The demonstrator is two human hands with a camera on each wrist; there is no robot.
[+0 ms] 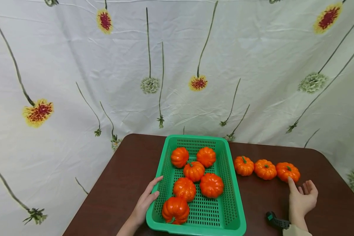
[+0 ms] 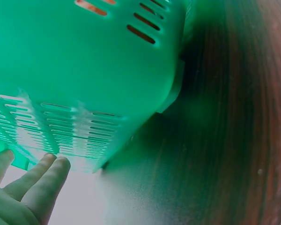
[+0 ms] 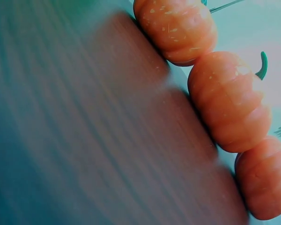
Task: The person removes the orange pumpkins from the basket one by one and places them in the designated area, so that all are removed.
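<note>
A green perforated plastic basket [image 1: 199,229] stands on the table with several small orange pumpkins [image 1: 184,189] inside. My left hand [image 1: 143,205] rests along its left side, fingers fairly straight at the rim; in the left wrist view the fingertips [image 2: 61,164] lie against the slotted wall. To the right of the basket, three more pumpkins form a row: a left one [image 1: 244,166], a middle one [image 1: 265,169] and a right one [image 1: 287,172]. My right hand [image 1: 302,200] is just in front of the right pumpkin, index fingertip at its near edge, other fingers loosely bent.
The dark brown table [image 1: 118,177] has rounded back corners. Behind it hangs a pale cloth [image 1: 177,108] printed with flowers. A black device with a strap [image 1: 277,222] sits at my right wrist.
</note>
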